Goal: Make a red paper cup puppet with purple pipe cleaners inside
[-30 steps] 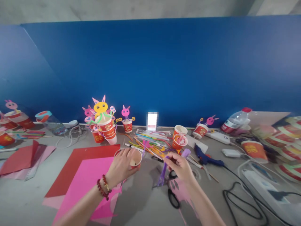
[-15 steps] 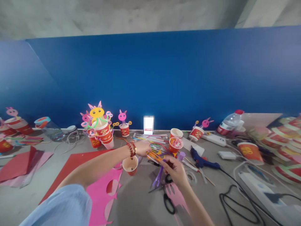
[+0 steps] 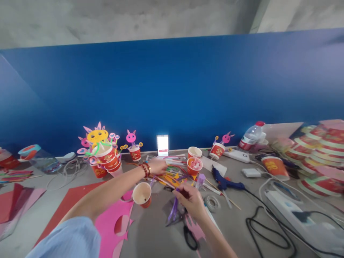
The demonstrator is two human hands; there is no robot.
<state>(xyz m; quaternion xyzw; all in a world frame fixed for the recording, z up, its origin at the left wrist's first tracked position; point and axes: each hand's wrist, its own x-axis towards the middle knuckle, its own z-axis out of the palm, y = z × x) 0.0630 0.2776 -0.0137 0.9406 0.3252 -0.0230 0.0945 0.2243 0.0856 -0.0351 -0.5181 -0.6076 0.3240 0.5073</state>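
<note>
My left hand [image 3: 158, 167], with a red bead bracelet on the wrist, reaches over a pile of thin coloured sticks [image 3: 174, 158]; its fingertips are hidden. To its lower right, my right hand [image 3: 191, 201] has thumb and fingers closed in a pinch beside several orange strips [image 3: 172, 180]. What lies between those fingers I cannot make out. Just below the fingertips lies a bundle of purple strips [image 3: 173, 212]. Black-handled scissors [image 3: 190, 238] lie partly under my right hand on pink paper. A paper cup [image 3: 142, 195] stands open below my left wrist.
Pink sheet [image 3: 110, 218] with cut-outs and red paper lie at left. Paper cups with animal faces [image 3: 98, 136] stand behind. At right are a blue glue gun [image 3: 225, 182], a tape roll [image 3: 212, 203], a power strip [image 3: 287, 211], cables and a plastic bottle [image 3: 251, 136].
My hands have drawn slightly apart; the right has come down from the orange strips, while the left stays over the pile. The whole view has shifted a little.
</note>
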